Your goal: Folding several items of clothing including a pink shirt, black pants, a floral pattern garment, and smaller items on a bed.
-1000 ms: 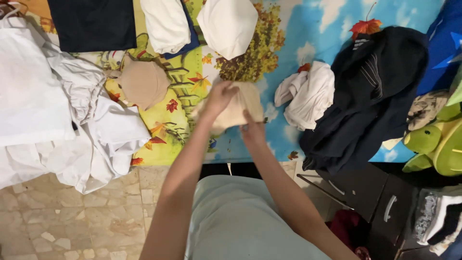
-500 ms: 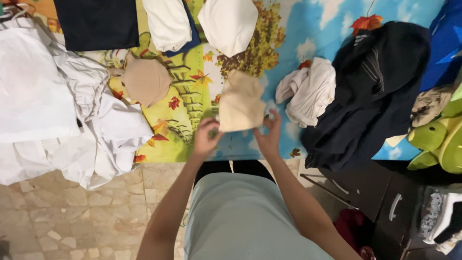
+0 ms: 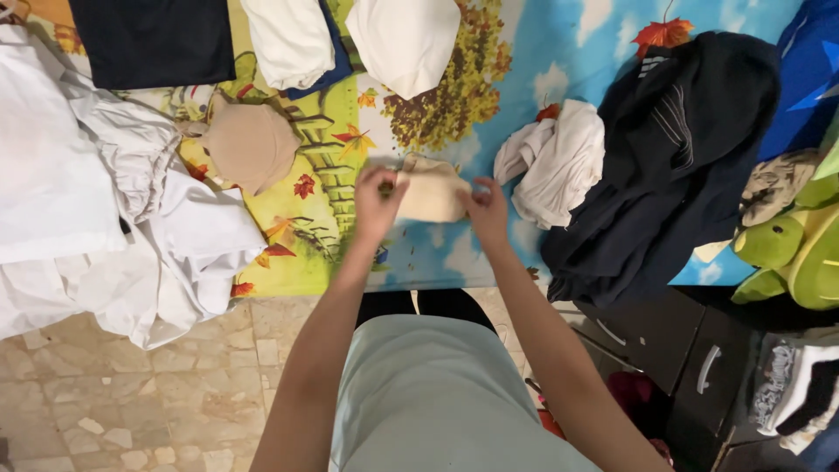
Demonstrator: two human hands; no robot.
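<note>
The small cream garment (image 3: 430,194) is lying folded short on the printed bedsheet (image 3: 559,44), just left of the crumpled white cloth (image 3: 559,162). Folded pieces are already sitting above it, while the dark pile (image 3: 673,166) beyond that cloth is looking unsorted. The left hand (image 3: 376,203) and right hand (image 3: 486,208) are pinching its two ends, fingers apparently closed on the fabric.

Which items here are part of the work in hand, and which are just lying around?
In hand: small cream garment, gripped by left hand and right hand.

Lying about: tan folded piece, crumpled white cloth, dark clothes heap, white shirts pile, folded white items, green plush toy.
</note>
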